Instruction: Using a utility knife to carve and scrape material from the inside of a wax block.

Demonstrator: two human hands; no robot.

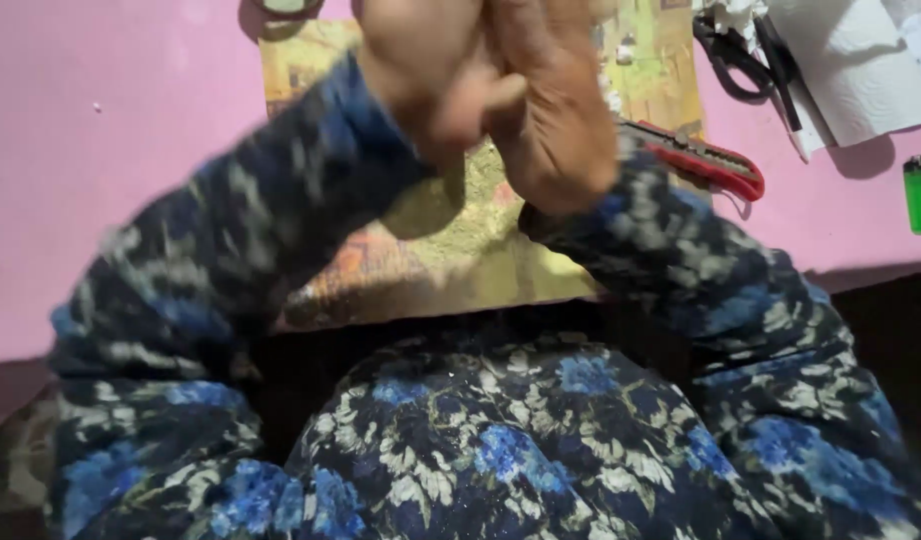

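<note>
Nearest the camera, the person's lap, covered in a dark garment with blue flowers, fills the lower half of the view. Both sleeves of the same cloth rise from it toward the table.

Above the lap, the left hand and the right hand are raised and held against each other, palm to palm or close to it, over the work surface. The picture is blurred there, so whether anything is pinched between them cannot be told; nothing is seen sticking out. Their position, directly over the board, suggests that whatever falls from them would land on it.

Directly below the hands lies a cardboard sheet bearing a heap of pale greenish powder. The hands and forearms hide much of the heap and the middle of the sheet.

Just beyond the right wrist, a red utility knife lies at the sheet's right edge, partly hidden by the hand. Farther right, well apart, a green lighter lies on the pink table. At the far right corner are black-handled scissors and white paper, the scissors resting partly on the paper. A round object at the top edge is cut off and cannot be identified.
</note>
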